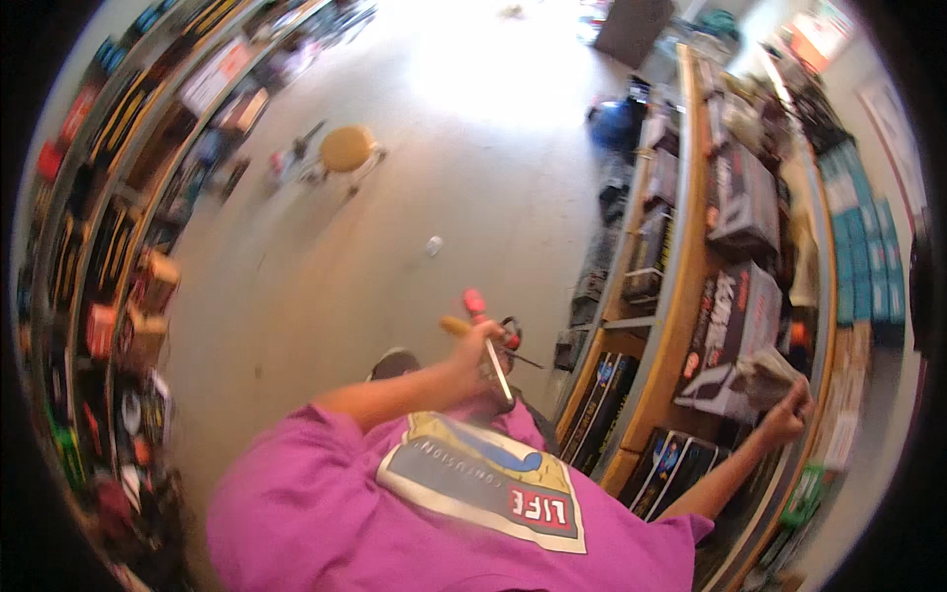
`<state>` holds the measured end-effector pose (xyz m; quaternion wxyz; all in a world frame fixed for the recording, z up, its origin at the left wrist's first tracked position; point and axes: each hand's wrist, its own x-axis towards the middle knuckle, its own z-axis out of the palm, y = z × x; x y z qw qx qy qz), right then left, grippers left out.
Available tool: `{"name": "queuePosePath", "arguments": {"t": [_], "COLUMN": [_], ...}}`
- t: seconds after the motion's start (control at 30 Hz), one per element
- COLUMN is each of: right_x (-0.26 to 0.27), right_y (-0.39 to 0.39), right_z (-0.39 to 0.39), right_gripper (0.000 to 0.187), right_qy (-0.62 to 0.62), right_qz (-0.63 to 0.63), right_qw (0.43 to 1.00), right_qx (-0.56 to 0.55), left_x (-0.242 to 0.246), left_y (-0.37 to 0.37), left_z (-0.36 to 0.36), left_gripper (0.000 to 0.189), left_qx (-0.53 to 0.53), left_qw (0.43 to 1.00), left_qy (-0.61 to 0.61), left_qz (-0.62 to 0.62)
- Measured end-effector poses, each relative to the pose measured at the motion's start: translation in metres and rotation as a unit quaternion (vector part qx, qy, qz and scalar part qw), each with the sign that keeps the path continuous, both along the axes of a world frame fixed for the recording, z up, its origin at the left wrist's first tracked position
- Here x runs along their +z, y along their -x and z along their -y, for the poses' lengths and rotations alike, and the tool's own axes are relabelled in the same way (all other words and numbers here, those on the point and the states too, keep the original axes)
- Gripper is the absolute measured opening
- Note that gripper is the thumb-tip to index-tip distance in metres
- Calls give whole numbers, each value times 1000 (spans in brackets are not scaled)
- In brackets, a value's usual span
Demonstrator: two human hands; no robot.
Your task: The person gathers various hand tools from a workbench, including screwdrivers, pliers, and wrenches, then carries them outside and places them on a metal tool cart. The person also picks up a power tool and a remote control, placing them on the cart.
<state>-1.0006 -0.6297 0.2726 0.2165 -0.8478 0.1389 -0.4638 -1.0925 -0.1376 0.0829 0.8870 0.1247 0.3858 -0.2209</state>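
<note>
My left hand [481, 348] is in front of my pink shirt, closed around several hand tools. A red handle [473, 300] and a yellow handle [454, 325] stick out of the fist, and a bright metal shaft [500, 374] points back towards me. A red and black item [511, 334] and a thin dark rod show beside this hand; blur hides their exact kind. My right hand [792, 416] reaches to the shelf on the right and grips a crumpled greyish cloth [769, 374] in front of a printed cardboard box [732, 325].
Wooden-edged shelving [669, 318] with boxes runs along my right, with teal boxes [858, 237] behind it. Packed shelves [111, 259] line the left. A round yellow-topped stool [348, 148] and a small white object [434, 246] are on the floor. Bright light floods the far end.
</note>
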Motion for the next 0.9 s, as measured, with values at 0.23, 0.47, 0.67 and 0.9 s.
{"name": "queuePosePath", "arguments": {"t": [0.23, 0.47, 0.67, 0.9], "right_x": [-118, -160, -160, -195], "right_y": [-102, -163, -198, -169], "right_z": [131, 27, -191, -484], "right_gripper": [46, 30, 31, 17], "right_qy": [125, 39, -472, -665], "right_qz": [-414, -142, -266, -488], "right_qw": [896, 989, 760, 479], "right_qx": [-103, 7, 360, 300], "left_x": [-24, 0, -6, -7], "left_y": [-15, -14, -50, -101], "left_z": [-14, -65, -139, -253], "left_gripper": [12, 13, 21, 12], "left_qx": [70, 221, 238, 263], "left_qw": [997, 970, 968, 963], "left_qy": [24, -29, -45, -36], "left_qz": [-9, -99, -67, -55]}}
